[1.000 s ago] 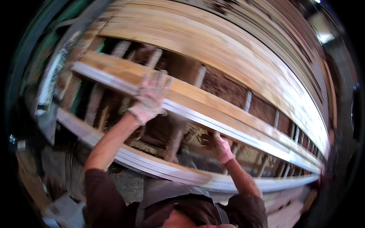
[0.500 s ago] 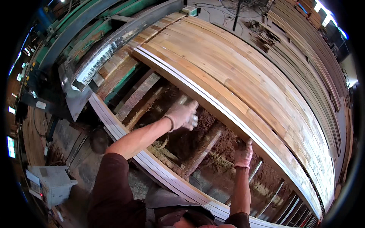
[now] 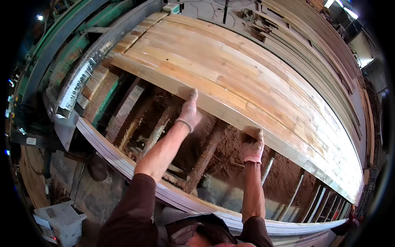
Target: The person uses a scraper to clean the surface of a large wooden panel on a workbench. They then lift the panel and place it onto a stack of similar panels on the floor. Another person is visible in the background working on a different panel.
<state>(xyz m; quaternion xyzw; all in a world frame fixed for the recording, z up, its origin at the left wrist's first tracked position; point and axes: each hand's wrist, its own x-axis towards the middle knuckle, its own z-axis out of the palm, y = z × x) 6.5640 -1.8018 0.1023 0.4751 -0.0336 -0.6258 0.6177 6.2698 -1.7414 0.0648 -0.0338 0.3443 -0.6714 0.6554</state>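
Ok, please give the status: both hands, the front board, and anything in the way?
Left hand, right hand: gloved, at near face of front board. Board alongside other boards. No loose obstruction visible between them.

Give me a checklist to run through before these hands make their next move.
1. Left hand at the front board: ok, at its near edge, thumb up.
2. Right hand at the same board: ok, at the near edge, farther right.
3. Firm grip: cannot tell; some fingers are hidden.
4. Hands clear of the near white-edged boards: ok, both are beyond them.
5. Space below free of debris: not ok, brown debris shows around the crossbars.
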